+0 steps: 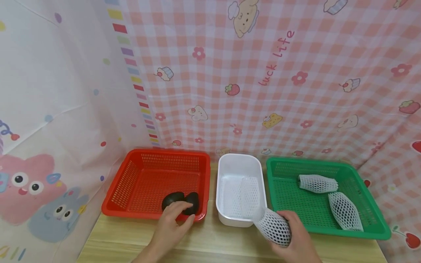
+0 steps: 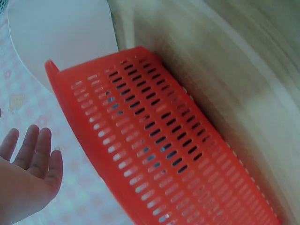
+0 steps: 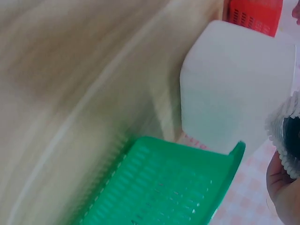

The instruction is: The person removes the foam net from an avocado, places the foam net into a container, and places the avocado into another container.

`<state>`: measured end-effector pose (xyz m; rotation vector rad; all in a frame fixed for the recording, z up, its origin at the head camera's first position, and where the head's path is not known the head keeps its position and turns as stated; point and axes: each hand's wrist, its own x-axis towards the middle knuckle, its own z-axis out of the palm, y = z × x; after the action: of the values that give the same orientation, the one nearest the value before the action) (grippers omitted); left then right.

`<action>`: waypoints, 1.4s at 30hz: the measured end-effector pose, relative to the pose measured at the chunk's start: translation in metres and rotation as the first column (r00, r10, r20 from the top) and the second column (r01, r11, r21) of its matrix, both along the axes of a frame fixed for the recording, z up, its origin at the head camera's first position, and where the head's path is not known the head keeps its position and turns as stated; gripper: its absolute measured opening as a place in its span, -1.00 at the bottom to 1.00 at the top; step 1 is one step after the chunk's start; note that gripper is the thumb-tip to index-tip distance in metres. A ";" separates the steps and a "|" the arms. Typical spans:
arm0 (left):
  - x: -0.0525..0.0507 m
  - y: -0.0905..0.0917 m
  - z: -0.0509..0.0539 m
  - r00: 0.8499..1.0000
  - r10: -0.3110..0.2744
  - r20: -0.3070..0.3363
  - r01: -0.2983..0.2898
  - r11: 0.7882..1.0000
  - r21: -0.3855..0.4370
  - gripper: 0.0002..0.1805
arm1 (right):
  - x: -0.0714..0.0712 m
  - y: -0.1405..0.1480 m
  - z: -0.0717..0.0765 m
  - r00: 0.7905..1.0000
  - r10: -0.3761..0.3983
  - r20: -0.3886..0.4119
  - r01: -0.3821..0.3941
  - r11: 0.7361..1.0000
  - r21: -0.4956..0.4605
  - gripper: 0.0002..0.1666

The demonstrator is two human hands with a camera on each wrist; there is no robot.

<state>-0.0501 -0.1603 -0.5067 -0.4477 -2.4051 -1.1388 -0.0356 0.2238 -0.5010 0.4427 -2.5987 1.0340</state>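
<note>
Red basket (image 1: 164, 179) is holding two avocados (image 1: 172, 198); left hand (image 1: 172, 221) is hovering over them, fingers apart, contact unclear. White bin (image 1: 240, 166) is holding foam nets (image 1: 250, 195); green basket (image 1: 286, 206), two netted avocados (image 1: 345, 212). Right hand (image 1: 295, 237) is gripping a third netted avocado (image 1: 275, 228) by the bin.

Head looks down; wrist views share red basket (image 1: 164, 181).

At the right edge, the right hand (image 3: 287, 199) holds a white net (image 3: 275, 125) around a dark object (image 3: 293, 136) (cropped, so hard to identify). White container (image 3: 234, 84) upper right, green basket (image 3: 173, 180) bottom centre, red basket (image 3: 255, 16) top right, counter (image 3: 70, 93) left.
</note>
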 end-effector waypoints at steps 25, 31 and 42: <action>0.017 0.031 -0.028 0.985 -0.122 -0.120 0.127 0.991 0.039 -0.57 | 0.010 -0.030 -0.037 0.986 0.165 0.007 -0.165 0.986 0.039 -0.01; 0.019 0.038 -0.034 0.977 -0.142 -0.162 0.145 0.989 0.011 -0.57 | 0.008 -0.034 -0.051 0.977 0.213 0.018 -0.214 0.973 0.085 0.00; 0.020 0.047 -0.057 0.976 -0.215 -0.008 0.216 0.976 0.032 -0.61 | 0.006 -0.048 -0.069 0.968 0.202 0.147 -0.225 0.960 0.166 0.00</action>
<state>-0.0303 -0.1130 -0.5632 -0.7139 -2.3742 -1.2642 -0.0291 0.1757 -0.5697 0.7392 -2.8232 0.9200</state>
